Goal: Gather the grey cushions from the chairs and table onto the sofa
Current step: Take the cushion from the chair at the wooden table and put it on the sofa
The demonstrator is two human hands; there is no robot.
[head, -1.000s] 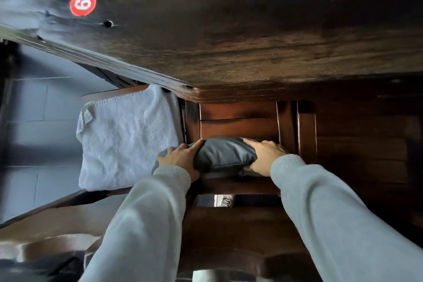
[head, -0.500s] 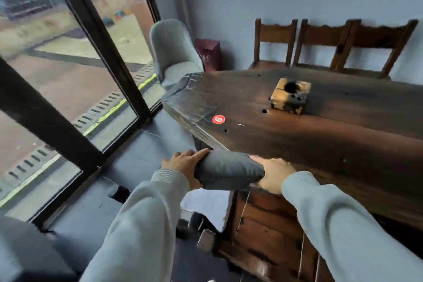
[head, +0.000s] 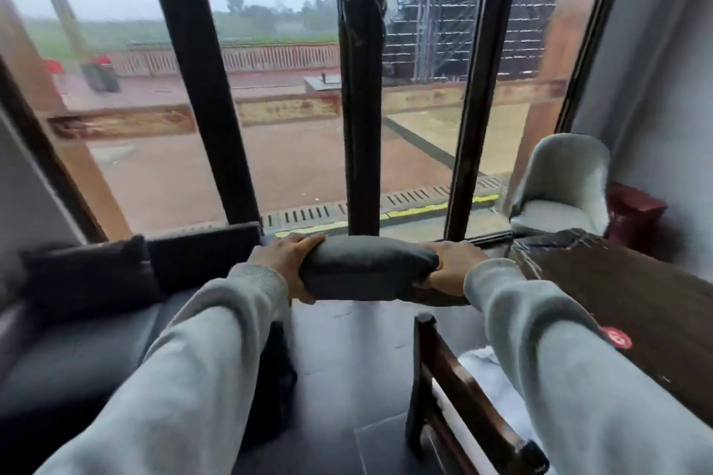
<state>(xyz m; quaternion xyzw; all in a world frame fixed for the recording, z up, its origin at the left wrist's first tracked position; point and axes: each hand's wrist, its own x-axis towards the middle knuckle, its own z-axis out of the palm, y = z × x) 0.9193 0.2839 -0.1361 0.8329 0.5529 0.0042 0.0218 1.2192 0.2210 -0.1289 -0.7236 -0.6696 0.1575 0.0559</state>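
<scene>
A grey cushion (head: pixel 366 266) is held in the air in front of me, edge-on, above the dark floor. My left hand (head: pixel 287 262) grips its left end and my right hand (head: pixel 449 272) grips its right end. The dark grey sofa (head: pixel 77 351) lies to the left below my left arm, with a dark cushion (head: pixel 88 274) leaning against its back. The dark wooden table (head: pixel 632 297) is on the right, its end near my right hand.
A wooden chair (head: pixel 455 393) with a white cloth (head: pixel 482 366) on its seat stands below my right arm. A light grey upholstered chair (head: pixel 563 185) sits at the table's far end beside a red box (head: pixel 632 212). Tall black-framed windows (head: pixel 362 89) fill the wall ahead.
I have lifted the cushion off the wooden chair and turned left from the table toward the windows and sofa. Both hands keep their grip on the cushion's ends.
</scene>
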